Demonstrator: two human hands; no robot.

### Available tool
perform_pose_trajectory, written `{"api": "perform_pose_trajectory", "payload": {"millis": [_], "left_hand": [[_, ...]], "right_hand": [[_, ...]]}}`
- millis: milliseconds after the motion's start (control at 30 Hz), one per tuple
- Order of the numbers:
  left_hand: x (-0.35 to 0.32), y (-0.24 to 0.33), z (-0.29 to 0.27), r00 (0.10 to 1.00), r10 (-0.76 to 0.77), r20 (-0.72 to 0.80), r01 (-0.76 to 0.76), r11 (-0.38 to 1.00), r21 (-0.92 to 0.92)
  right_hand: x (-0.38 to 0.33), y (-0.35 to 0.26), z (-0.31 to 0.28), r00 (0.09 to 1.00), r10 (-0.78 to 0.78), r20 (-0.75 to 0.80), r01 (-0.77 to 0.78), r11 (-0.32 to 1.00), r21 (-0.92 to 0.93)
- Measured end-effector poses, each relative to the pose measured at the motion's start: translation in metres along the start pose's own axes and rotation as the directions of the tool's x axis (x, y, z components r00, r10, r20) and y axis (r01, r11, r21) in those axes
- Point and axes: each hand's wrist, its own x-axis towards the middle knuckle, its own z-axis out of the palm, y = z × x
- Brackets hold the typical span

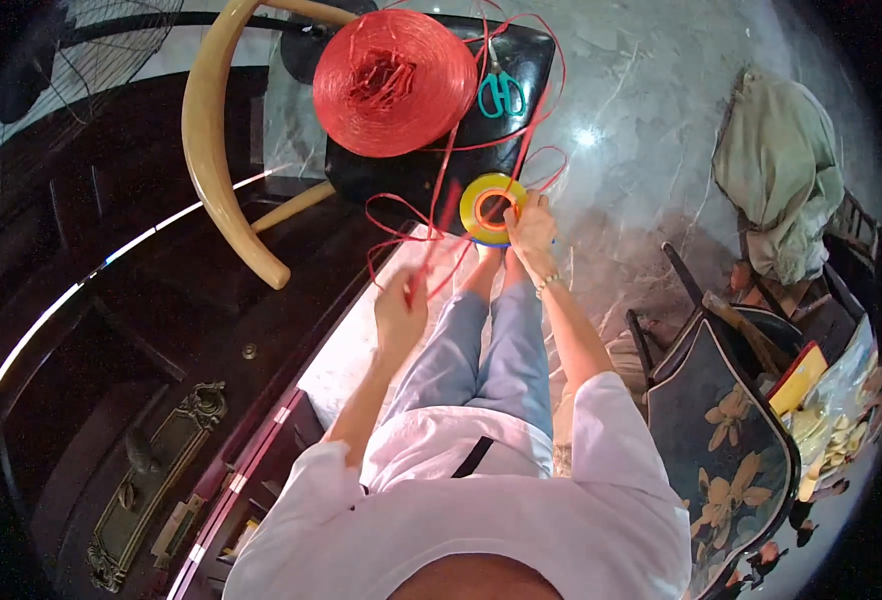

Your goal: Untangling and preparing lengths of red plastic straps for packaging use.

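Winding red plastic strand (439,205) onto a small yellow spool (492,209), which is sitting at the near edge of the black chair seat (431,170), just past the knees. Steadying that spool with the right hand (531,228), fingers spread over its rim and pressing on it. Pulling the strand taut with the left hand (402,312), fingers pinched together on it (motion blur is hiding the exact grip).

Doing this well, as a judgement: keeping even tension between the pinch and the spool, feeding each turn flat beside the last, and lifting the loose red loops clear of the seat's edge so nothing snags. Holding the spool level should keep turns from slipping off its rim.

Counting outward: one yellow spool; one large red roll (394,82) of the same strand, lying on the chair seat behind it; one pair of teal-handled scissors (501,93) just beside that roll; one wooden-armed chair (213,150) carrying all three; two hands working. Farther right, one floral-cushioned chair (726,440) standing well apart on the marble floor (641,130).
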Motion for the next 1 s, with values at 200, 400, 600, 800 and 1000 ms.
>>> {"api": "perform_pose_trajectory", "payload": {"millis": [200, 400, 600, 800, 1000], "left_hand": [[-0.088, 0.0, -0.019, 0.98, -0.023, 0.195, 0.062, 0.978, -0.198], [-0.099, 0.02, -0.035, 0.938, -0.064, 0.342, 0.152, 0.959, -0.237], [-0.103, 0.017, -0.039, 0.943, -0.078, 0.324, 0.189, 0.925, -0.328], [-0.104, 0.024, -0.05, 0.969, -0.083, 0.233, 0.166, 0.917, -0.364], [-0.104, 0.025, -0.054, 0.965, -0.122, 0.232, 0.21, 0.889, -0.406]], "right_hand": [[-0.007, 0.015, 0.005, 1.0, -0.001, -0.025, 0.001, 1.0, 0.011], [-0.017, 0.015, 0.0, 1.0, 0.027, -0.012, -0.027, 0.999, 0.044], [0.002, -0.006, 0.019, 0.999, -0.031, -0.012, 0.032, 0.999, 0.018], [0.029, -0.033, 0.026, 0.993, -0.118, -0.009, 0.116, 0.988, -0.106], [0.046, -0.048, 0.039, 0.988, -0.147, -0.039, 0.143, 0.985, -0.092]]}}
